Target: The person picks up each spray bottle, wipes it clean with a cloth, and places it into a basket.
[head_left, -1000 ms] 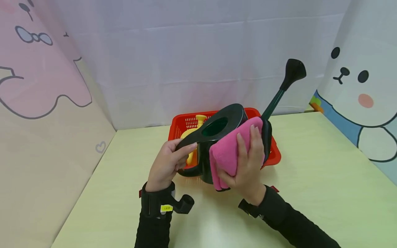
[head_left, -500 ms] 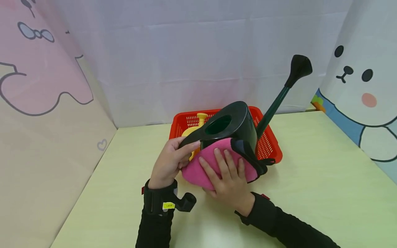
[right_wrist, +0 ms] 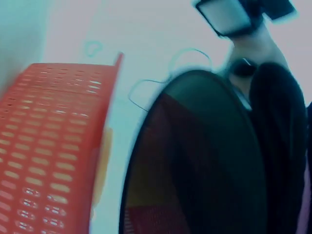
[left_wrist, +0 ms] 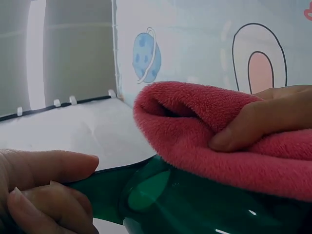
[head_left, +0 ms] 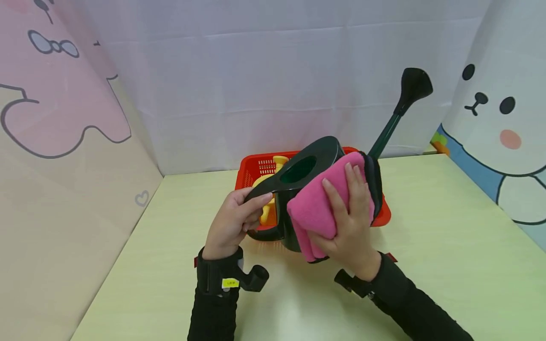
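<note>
A dark green watering can is held tilted, its long spout rising to the right. My left hand grips its handle, fingers curled round it. Against the can's near side my right hand holds a folded pink cloth with a dark underside, fingers spread over it. In the left wrist view the right thumb sinks into the fold of the pink cloth, above the glossy green can. The right wrist view shows the can's dark oval base; the cloth is mostly out of sight there.
Behind the can stands a red plastic basket with slotted walls. A yellow plastic thing lies in it, partly hidden by the can. Pale table surrounds it, with a white curtain behind and printed cloth walls at both sides.
The right hand has swept the pink cloth down and left across the can's side, then back up and right towards the spout. The left hand keeps its grip, nearly still.
</note>
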`<action>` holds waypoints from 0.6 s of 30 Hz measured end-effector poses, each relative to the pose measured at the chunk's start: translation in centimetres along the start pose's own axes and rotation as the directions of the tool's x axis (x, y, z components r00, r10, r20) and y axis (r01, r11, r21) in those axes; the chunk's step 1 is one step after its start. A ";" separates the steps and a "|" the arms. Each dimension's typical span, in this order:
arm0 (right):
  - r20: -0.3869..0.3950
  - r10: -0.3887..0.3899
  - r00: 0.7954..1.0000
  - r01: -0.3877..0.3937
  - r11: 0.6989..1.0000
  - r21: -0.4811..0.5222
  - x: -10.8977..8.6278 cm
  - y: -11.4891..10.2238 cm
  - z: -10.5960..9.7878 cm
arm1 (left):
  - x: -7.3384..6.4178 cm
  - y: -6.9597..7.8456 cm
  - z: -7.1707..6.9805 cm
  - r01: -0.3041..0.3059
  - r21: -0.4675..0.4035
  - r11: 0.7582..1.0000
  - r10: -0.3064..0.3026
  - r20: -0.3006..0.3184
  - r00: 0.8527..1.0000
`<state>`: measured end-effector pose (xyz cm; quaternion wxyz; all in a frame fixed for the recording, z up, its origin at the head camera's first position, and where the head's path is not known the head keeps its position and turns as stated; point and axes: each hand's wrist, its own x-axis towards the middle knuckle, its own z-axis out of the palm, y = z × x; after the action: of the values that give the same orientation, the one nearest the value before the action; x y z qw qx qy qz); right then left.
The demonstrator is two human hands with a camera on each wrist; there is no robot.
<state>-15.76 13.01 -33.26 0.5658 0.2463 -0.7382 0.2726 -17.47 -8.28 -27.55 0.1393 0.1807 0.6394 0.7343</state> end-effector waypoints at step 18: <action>0.049 0.252 0.966 -0.257 0.942 0.217 1.0 1.6 -1.2 | -0.1 -0.2 0.8 0.012 0.035 0.999 -0.011 -0.013 1.000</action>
<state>-16.22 14.98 -32.22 0.4872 0.2133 -0.7345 0.4216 -17.05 -7.58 -27.67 0.1362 0.1748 0.6541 0.7232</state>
